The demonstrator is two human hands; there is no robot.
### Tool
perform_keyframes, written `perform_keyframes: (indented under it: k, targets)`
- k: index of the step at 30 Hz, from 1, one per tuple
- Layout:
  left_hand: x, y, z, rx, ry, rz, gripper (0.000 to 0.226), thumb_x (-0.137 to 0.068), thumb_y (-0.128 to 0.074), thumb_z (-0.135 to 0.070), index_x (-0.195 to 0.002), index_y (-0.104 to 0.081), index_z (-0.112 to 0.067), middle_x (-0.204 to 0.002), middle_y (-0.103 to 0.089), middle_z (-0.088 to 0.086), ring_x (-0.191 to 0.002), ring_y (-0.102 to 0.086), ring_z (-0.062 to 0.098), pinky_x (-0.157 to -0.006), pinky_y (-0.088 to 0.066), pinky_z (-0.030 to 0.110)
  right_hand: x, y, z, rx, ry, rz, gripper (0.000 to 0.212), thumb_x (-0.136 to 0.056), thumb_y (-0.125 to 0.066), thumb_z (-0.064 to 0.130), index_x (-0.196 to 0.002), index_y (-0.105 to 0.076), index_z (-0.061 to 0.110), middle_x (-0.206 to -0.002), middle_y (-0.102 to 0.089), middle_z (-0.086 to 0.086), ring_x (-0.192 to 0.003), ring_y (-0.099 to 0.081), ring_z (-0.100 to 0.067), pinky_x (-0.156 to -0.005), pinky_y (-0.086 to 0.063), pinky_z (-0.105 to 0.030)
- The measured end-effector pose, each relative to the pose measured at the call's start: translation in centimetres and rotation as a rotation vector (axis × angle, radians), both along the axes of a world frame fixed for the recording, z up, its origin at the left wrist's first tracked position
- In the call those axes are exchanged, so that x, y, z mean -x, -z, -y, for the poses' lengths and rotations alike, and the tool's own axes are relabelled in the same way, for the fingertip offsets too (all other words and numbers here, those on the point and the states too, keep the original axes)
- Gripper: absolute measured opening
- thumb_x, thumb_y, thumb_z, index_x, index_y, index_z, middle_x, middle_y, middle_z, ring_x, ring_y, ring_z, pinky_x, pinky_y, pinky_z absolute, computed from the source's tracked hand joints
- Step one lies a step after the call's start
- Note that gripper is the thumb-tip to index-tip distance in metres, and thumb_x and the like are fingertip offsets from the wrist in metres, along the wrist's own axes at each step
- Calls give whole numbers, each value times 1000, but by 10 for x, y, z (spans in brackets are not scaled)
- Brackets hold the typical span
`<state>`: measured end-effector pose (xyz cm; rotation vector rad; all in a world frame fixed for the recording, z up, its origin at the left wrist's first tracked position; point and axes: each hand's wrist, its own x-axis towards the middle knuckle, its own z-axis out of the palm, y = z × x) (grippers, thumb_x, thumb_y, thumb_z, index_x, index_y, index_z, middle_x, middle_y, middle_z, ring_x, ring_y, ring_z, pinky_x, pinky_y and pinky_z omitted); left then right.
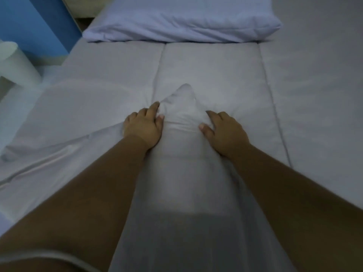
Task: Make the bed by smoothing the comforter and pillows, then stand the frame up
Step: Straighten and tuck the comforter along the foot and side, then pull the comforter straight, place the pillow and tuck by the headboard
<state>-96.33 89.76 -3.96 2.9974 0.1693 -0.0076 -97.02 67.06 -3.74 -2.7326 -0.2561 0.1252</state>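
A white comforter covers the bed, with stitched seams running toward the head end. In its middle a bunched ridge of fabric rises between my hands. My left hand grips the ridge from the left, thumb and fingers pinching cloth. My right hand presses and grips it from the right. A pale lilac pillow lies flat across the head of the bed, wrinkled along its near edge. On the left the comforter is folded and creased. No frame is in view.
A blue panel stands at the upper left beside the bed. A white rounded object sits at the left edge. The grey bed surface extends far to the right.
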Motion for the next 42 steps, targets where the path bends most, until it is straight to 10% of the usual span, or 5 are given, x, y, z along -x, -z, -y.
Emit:
perform_keyframes:
  k: [11, 22, 34, 42]
  targets:
    - [14, -12, 1, -65, 93, -156, 48, -97, -16, -53, -120, -45, -22, -114, -63, 16, -102, -59, 37, -85, -39, 42, 40, 4, 0, -72, 86, -34, 49, -97, -32, 46, -140, -38, 21, -130, -53, -15, -116, -51, -33, -94, -40, -38]
    - [142, -70, -46, 6, -181, -263, 66, -96, -9, -54, -123, -59, -21, -128, -60, 13, -120, -54, 32, -102, -38, 42, 161, -2, -55, -262, 9, -84, 44, -95, -32, 49, -123, -53, 22, -119, -61, -8, -110, -56, -29, -89, -45, -37]
    - [376, -147, -162, -303, -408, -385, 52, -98, -21, -47, -115, -65, -27, -124, -64, 7, -114, -57, 26, -98, -37, 35, 350, -52, -173, -823, -376, -320, 51, -84, -40, 57, -94, -65, 13, -95, -71, -8, -89, -63, -20, -80, -50, -33]
    - [494, -103, -234, -288, -380, -639, 46, -84, -35, -64, -103, -67, -38, -113, -68, -7, -109, -58, 16, -97, -37, 31, 415, -28, -240, -718, -789, -499, 44, -90, -41, 49, -90, -68, 14, -87, -70, -4, -82, -62, -16, -75, -48, -29]
